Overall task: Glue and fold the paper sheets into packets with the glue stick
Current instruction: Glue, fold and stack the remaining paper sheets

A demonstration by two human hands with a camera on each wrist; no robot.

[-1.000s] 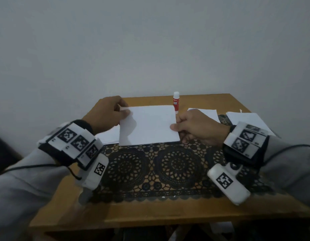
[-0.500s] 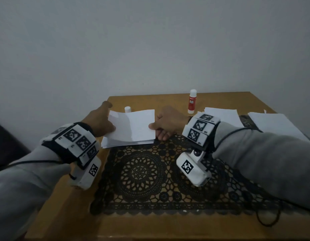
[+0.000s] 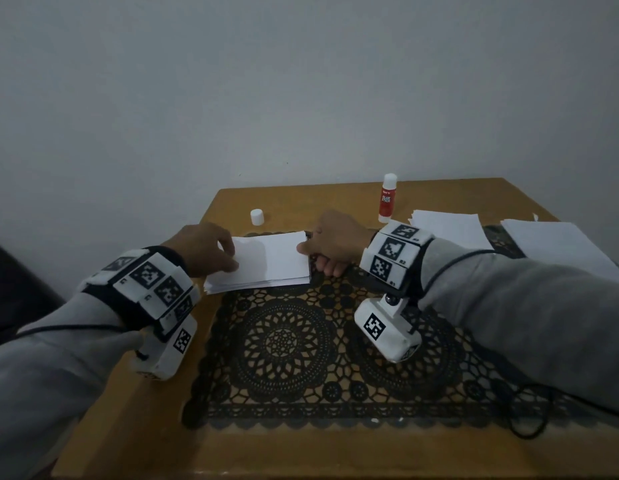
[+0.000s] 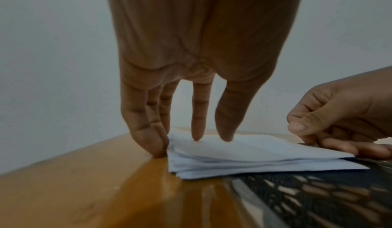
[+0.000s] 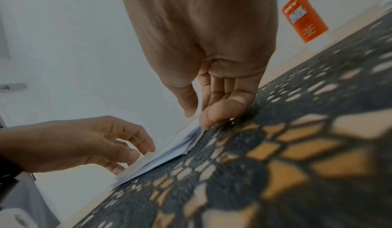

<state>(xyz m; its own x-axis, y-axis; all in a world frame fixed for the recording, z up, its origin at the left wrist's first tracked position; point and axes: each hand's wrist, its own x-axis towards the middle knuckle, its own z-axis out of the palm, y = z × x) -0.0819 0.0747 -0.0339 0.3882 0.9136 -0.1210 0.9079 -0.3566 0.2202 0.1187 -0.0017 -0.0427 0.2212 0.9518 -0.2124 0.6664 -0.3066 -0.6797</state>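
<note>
The folded white packet (image 3: 270,252) that both hands held up over the dark lace mat (image 3: 301,344) a second ago has come down at the far left of the desk (image 3: 135,427), and now lies on top of the stack of finished packets (image 3: 252,284), which sits half on the bare wood and half on the mat's corner.

The left hand (image 3: 200,249) is at the stack's left edge. From the left wrist view its fingers (image 4: 198,114) are straight and pointing down: two tips rest on the top packet, while the outer ones touch the desk right against the stack's side. That grip is spread, not closed round anything.

The right hand (image 3: 336,245) is at the stack's right edge. Its thumb lies on top of the packet and its curled fingers (image 4: 343,146) are tucked under the edge, so its grip pinches the packet. The right wrist view shows the same pinch from behind, thumb and fingertip meeting at the paper's corner.

The glue stick (image 3: 386,198) stands upright near the back of the desk, beyond the right wrist, with its top uncovered. Its small white cap (image 3: 257,216) stands apart from it, behind the stack. Loose paper sheets (image 3: 450,228) lie to the right, and a second pile (image 3: 557,247) lies farther right still. Marker-covered bands are strapped to both wrists over grey sleeves.
</note>
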